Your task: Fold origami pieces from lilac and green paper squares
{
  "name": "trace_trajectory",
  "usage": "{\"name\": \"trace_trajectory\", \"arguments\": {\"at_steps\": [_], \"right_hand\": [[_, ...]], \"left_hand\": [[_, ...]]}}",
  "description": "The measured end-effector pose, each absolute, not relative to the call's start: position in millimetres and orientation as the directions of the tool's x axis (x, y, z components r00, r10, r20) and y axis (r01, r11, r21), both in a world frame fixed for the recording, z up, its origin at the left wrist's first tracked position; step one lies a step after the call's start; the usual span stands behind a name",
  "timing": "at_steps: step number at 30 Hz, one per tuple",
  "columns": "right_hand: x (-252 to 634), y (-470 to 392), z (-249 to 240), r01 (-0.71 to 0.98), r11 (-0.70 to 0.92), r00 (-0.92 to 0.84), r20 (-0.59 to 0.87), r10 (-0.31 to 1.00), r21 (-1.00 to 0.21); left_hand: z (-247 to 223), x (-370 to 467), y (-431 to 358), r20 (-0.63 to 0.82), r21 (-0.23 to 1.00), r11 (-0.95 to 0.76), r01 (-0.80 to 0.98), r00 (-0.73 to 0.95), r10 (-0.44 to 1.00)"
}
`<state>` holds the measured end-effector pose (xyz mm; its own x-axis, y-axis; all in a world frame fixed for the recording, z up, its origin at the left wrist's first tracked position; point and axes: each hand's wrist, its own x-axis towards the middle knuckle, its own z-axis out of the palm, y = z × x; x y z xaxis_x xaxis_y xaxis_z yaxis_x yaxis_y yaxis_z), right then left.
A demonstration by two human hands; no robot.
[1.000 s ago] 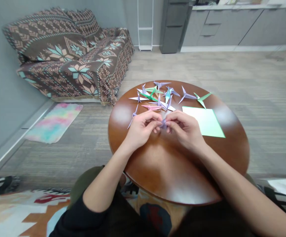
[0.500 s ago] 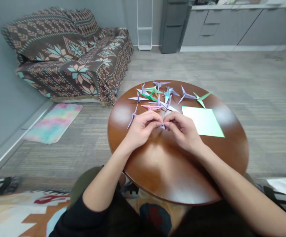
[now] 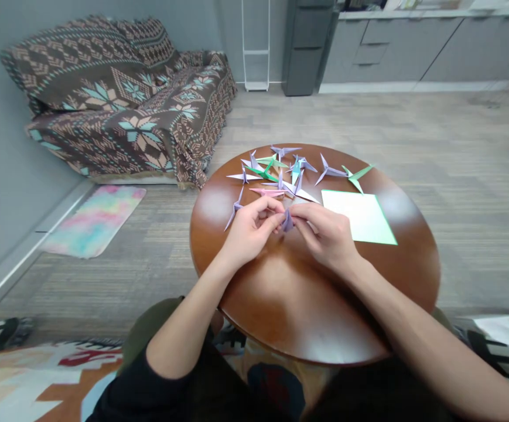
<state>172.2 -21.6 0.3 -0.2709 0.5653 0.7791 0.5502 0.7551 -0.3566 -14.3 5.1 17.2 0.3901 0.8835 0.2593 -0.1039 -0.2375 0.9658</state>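
Note:
A small folded purple paper piece [image 3: 287, 221] is pinched between both hands above the round brown table [image 3: 276, 305]. My left hand [image 3: 254, 225] grips its left side with thumb and fingertips, and my right hand [image 3: 324, 228] grips its right side. Just beyond the hands lie several folded paper cranes, among them a pink one [image 3: 266, 191], a green one [image 3: 266, 171] and a purple one [image 3: 235, 208] beside my left hand. To the right of my right hand lies a pale sheet with green edges [image 3: 359, 217].
A light green crane [image 3: 357, 177] lies near the table's far right edge, beside another purple one [image 3: 328, 170]. Past the table stand a sofa with a patterned cover [image 3: 126, 111], a pastel mat [image 3: 96, 220] and grey cabinets [image 3: 395, 53].
More of the purple piece now shows between my fingertips, standing up as a pointed shape. My fingers have shifted slightly on it; the cranes and the sheet lie as before.

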Motion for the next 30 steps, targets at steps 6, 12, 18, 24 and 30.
{"name": "trace_trajectory", "arguments": {"at_steps": [6,12,18,24,30], "right_hand": [[172,-25,2,0.577,0.762,-0.301,0.791,0.533,-0.294],[168,-30,3,0.646,0.729,-0.282,0.817,0.504,-0.227],[168,-30,7,0.593,0.773,-0.295,0.833,0.469,-0.225],[168,-31,7,0.618,0.752,-0.286,0.827,0.484,-0.227],[168,-31,5,0.639,0.72,-0.229,0.827,0.513,-0.27]], "left_hand": [[12,-15,10,0.334,0.942,-0.301,-0.145,0.427,0.84],[9,-15,11,0.451,0.885,-0.453,-0.111,0.451,0.77],[7,-16,12,0.536,0.832,-0.546,-0.098,0.399,0.744],[7,-18,10,0.559,0.8,-0.6,-0.027,0.399,0.727],[7,-16,4,0.546,0.818,-0.565,-0.106,0.451,0.706]]}}
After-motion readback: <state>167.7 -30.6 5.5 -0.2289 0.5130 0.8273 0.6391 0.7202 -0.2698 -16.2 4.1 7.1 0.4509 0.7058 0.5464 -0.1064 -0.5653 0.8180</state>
